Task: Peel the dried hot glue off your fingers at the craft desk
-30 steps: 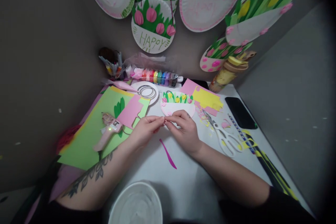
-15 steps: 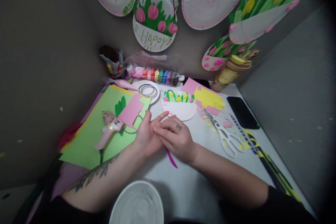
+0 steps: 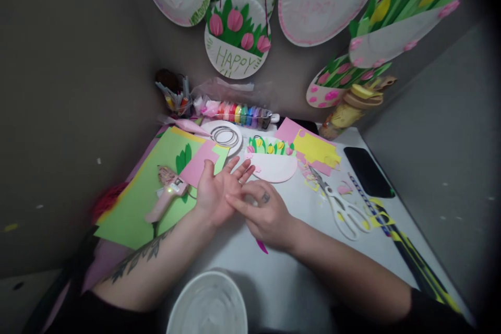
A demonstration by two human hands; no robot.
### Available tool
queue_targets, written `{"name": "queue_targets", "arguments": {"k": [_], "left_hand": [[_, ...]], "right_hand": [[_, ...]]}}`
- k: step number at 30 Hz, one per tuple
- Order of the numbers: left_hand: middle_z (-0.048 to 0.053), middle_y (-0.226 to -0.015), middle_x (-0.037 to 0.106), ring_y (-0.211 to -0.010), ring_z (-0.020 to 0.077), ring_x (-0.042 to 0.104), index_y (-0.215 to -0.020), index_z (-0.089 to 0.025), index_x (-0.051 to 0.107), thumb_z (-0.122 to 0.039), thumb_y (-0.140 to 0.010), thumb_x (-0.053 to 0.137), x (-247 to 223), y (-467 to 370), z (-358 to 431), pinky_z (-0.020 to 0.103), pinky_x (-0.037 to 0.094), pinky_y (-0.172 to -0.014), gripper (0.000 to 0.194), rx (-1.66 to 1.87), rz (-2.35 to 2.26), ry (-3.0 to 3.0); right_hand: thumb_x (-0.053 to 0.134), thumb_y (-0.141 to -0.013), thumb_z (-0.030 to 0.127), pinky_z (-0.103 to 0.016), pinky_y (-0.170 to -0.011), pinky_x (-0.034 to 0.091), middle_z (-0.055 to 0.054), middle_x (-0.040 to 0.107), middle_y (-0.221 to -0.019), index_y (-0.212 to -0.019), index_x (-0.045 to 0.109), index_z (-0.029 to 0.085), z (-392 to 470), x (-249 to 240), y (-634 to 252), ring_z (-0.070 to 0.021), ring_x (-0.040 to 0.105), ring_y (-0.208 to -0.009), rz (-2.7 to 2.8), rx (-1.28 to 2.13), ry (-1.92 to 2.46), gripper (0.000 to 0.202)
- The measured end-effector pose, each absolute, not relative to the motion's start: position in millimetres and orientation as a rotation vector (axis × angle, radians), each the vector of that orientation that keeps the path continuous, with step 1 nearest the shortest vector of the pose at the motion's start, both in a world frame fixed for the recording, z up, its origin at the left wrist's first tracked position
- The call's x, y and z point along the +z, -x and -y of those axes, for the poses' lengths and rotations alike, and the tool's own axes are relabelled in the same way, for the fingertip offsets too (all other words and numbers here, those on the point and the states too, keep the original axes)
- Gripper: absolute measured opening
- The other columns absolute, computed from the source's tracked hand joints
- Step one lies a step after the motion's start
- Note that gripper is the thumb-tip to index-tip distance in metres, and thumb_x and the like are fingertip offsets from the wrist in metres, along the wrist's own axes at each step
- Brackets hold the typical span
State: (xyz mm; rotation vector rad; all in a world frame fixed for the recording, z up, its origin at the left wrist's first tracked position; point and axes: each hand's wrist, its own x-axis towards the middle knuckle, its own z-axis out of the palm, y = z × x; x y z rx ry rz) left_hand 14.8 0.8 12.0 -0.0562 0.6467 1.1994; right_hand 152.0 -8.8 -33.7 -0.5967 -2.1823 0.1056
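My left hand (image 3: pixel 219 193) is palm up with its fingers spread, and nothing shows in it. My right hand (image 3: pixel 266 211) touches the left palm with its fingertips, thumb and finger curled toward each other; anything small between them is hidden. A magenta strip (image 3: pixel 262 246) pokes out below the right hand. Just beyond the hands lies a half paper plate (image 3: pixel 276 168) with paper tulips and leaves along its top and small pink flowers at its left side. A pink glue gun (image 3: pixel 166 199) rests left of my left hand on green paper (image 3: pixel 129 219).
White-handled scissors (image 3: pixel 342 209) lie to the right among paper scraps, near a dark phone (image 3: pixel 368 172). A white bowl (image 3: pixel 174 318) stands at the front edge. Clay tubs (image 3: pixel 242 114) and a jar (image 3: pixel 344 109) stand at the back. Decorated plates (image 3: pixel 235 70) hang above.
My left hand has opened, its fingers spreading farther apart. The right fingertips have shifted down onto its palm. The whole view has shifted slightly.
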Motion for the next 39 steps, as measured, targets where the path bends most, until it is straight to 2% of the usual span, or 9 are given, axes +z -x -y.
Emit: {"name": "queue_targets", "arguments": {"k": [8, 11, 17, 27, 32, 36, 39], "left_hand": [[0.018, -0.107, 0.063, -0.108, 0.0287, 0.061, -0.12, -0.013, 0.052, -0.067, -0.09, 0.025, 8.6, -14.0, -1.5, 0.042, 0.053, -0.087, 0.068, 1.212, -0.639, 0.062], [0.018, -0.107, 0.063, -0.107, 0.0292, 0.062, -0.12, -0.012, 0.052, -0.066, -0.09, 0.025, 8.3, -14.2, -1.6, 0.043, 0.053, -0.085, 0.067, 1.186, -0.671, 0.063], [0.017, -0.105, 0.063, -0.105, 0.0279, 0.062, -0.115, -0.014, 0.054, -0.067, -0.091, 0.024, 8.6, -13.8, -2.7, 0.042, 0.053, -0.086, 0.066, 1.227, -0.667, 0.056], [0.017, -0.106, 0.064, -0.101, 0.0269, 0.064, -0.113, -0.014, 0.055, -0.065, -0.091, 0.025, 8.9, -15.1, -2.4, 0.04, 0.054, -0.083, 0.063, 1.197, -0.716, 0.052], [0.017, -0.106, 0.064, -0.101, 0.0261, 0.063, -0.114, -0.014, 0.055, -0.065, -0.091, 0.024, 9.9, -16.3, -2.3, 0.04, 0.054, -0.084, 0.063, 1.218, -0.707, 0.052], [0.017, -0.106, 0.064, -0.102, 0.028, 0.064, -0.116, -0.014, 0.054, -0.064, -0.091, 0.027, 11.3, -17.9, -2.3, 0.044, 0.053, -0.086, 0.062, 1.189, -0.722, 0.055], [0.017, -0.105, 0.064, -0.101, 0.0271, 0.064, -0.116, -0.014, 0.054, -0.064, -0.092, 0.025, 11.7, -18.9, -1.9, 0.042, 0.053, -0.087, 0.062, 1.203, -0.726, 0.043]], "right_hand": [[0.052, -0.083, 0.009, -0.04, -0.08, 0.052, -0.008, 0.063, -0.101, -0.122, 0.062, 0.026, 8.2, -32.7, -152.3, -0.022, 0.058, -0.09, 2.174, 0.14, 0.603, 0.044], [0.05, -0.083, 0.01, -0.041, -0.082, 0.052, -0.007, 0.062, -0.109, -0.125, 0.06, 0.029, 7.6, -33.2, -152.3, -0.0228, 0.057, -0.095, 2.183, 0.104, 0.67, 0.047], [0.053, -0.079, 0.007, -0.04, -0.081, 0.052, -0.01, 0.063, -0.104, -0.12, 0.062, 0.022, 6.9, -32.7, -152.8, -0.0227, 0.056, -0.092, 2.191, 0.052, 0.576, 0.044], [0.052, -0.08, 0.007, -0.043, -0.088, 0.051, -0.009, 0.059, -0.117, -0.123, 0.059, 0.026, 7.7, -35.7, -151.9, -0.025, 0.054, -0.105, 2.181, 0.09, 0.62, 0.048], [0.052, -0.079, 0.005, -0.042, -0.086, 0.052, -0.009, 0.06, -0.112, -0.125, 0.058, 0.025, 8.1, -35.7, -151.2, -0.0234, 0.054, -0.1, 2.155, 0.105, 0.577, 0.05], [0.053, -0.079, 0.005, -0.044, -0.087, 0.051, -0.01, 0.059, -0.118, -0.126, 0.059, 0.025, 8.5, -35.5, -150.8, -0.0247, 0.053, -0.103, 2.152, 0.115, 0.636, 0.051], [0.054, -0.078, 0.003, -0.043, -0.088, 0.051, -0.01, 0.062, -0.113, -0.124, 0.06, 0.022, 8.4, -35.6, -151.3, -0.024, 0.053, -0.101, 2.128, 0.11, 0.614, 0.05]]}}
